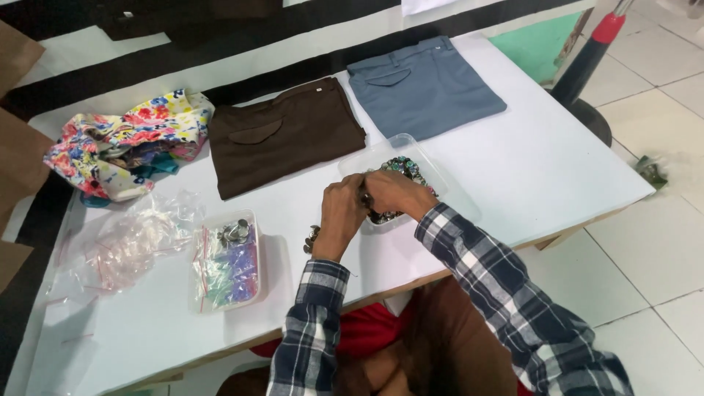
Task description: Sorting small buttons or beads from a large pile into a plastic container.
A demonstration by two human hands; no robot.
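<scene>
Both hands meet over the near edge of a clear plastic tray (434, 170) that sits on the white surface (528, 169) and holds a heap of small dark, shiny pieces (402, 170). The left hand (343, 213) is curled, its fingers (352, 192) drawn in toward the right hand (394, 193), whose fingers are bent the same way; the two touch at the tray's near rim, and they seem to pinch something small between them, though what it is cannot be told, nor whether the grip is firm. Both arms wear sleeves of dark and white plaid. Just beside the tray on its left, close under the left wrist, lie a few small metal pieces (312, 238) on the bare surface. Beyond the tray, at its far side, a folded pair of grey-blue trousers (425, 88) lies flat, and to the left of those, touching or nearly so, a folded pair of brown trousers (282, 136). Well to the left of the tray stands a smaller clear box (229, 262) with little bags of coloured bits and some metal buttons on top. Farther left lie crumpled clear plastic bags (128, 242), and beyond them a bunched flowered cloth (128, 139).
</scene>
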